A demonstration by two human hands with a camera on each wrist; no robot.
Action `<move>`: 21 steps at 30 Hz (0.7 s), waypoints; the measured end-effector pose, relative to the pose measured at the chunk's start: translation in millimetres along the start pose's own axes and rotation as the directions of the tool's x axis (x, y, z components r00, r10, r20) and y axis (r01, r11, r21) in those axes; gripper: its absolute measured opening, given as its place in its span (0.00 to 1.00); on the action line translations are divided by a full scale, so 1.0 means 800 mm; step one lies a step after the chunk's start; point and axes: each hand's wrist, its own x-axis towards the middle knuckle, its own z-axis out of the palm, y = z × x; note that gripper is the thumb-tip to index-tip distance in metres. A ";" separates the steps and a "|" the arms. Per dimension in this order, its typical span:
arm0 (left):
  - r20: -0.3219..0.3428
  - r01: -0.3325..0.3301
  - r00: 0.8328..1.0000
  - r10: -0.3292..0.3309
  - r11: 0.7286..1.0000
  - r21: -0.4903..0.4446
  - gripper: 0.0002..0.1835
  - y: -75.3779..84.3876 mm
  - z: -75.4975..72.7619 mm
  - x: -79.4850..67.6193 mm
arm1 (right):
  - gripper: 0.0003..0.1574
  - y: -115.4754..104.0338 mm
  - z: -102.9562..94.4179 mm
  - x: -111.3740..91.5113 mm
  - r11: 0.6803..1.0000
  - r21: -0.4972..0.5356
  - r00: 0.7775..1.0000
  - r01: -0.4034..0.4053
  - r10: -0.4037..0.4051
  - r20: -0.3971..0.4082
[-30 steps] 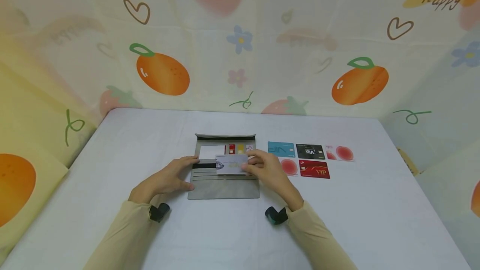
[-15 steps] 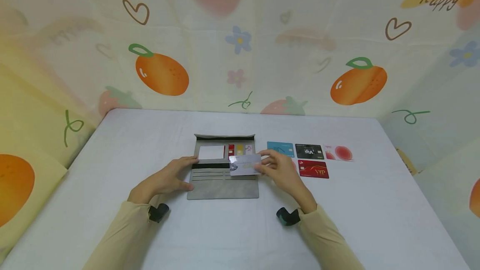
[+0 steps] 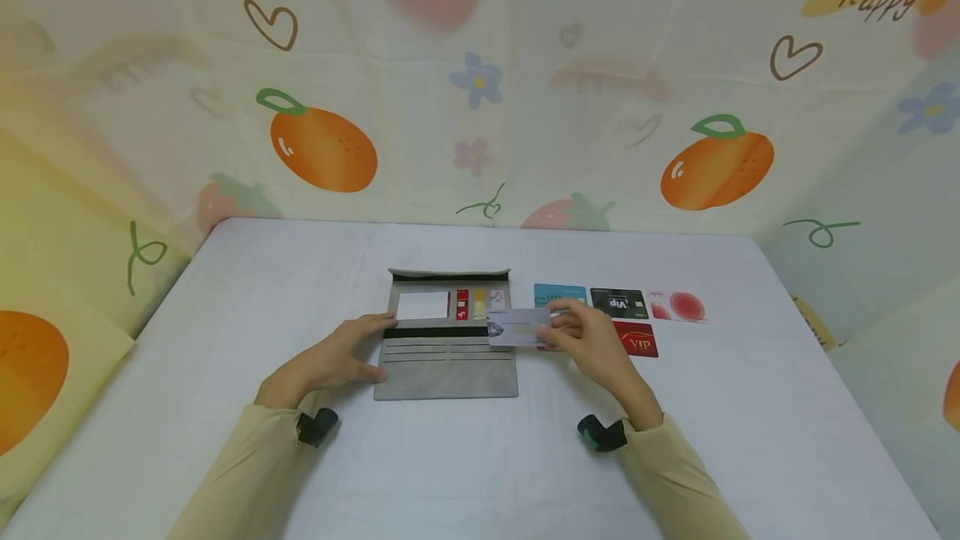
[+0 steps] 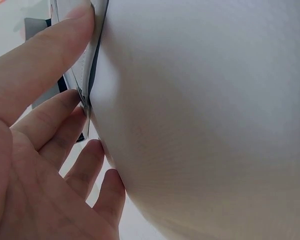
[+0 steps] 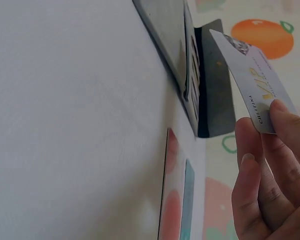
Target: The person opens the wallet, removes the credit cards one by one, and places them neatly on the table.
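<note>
A silvery-white VIP card (image 3: 516, 328) is pinched between the thumb and fingers of my right hand (image 3: 581, 340). The card hangs just past the right edge of an unfolded grey wallet (image 3: 450, 382), overlapping that edge in the head view. Its gold lettering shows in the right wrist view, where the card (image 5: 260, 85) is raised off the table. My left hand (image 3: 337, 357) rests at the wallet's left edge, thumb and fingers spread apart and touching it. In the wallet's upper half sit a white card (image 3: 422, 305) and several small coloured card ends (image 3: 480, 300).
Right of the wallet lie a blue card (image 3: 551, 293), a black VIP card (image 3: 618, 303), a white card with red circles (image 3: 686, 307) and a red VIP card (image 3: 639, 340). Another red-circled card (image 5: 171, 200) shows in the right wrist view. White cloth (image 3: 420, 473) covers the table.
My right hand has carried the silvery-white card rightward, from over the wallet's middle to its right edge, now partly covering the cards there. The left hand and wallet have stayed in place.
</note>
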 end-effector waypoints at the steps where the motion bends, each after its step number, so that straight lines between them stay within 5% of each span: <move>1: -0.001 0.000 1.000 0.000 1.000 0.000 0.43 0.000 0.000 0.000 | 0.24 0.002 -0.002 -0.001 1.000 -0.001 1.000 0.000 0.000 -0.006; 21: -0.006 0.002 1.000 -0.002 1.000 0.008 0.43 -0.001 0.001 0.001 | 0.25 0.030 -0.049 -0.015 0.999 -0.040 0.997 0.021 -0.024 -0.067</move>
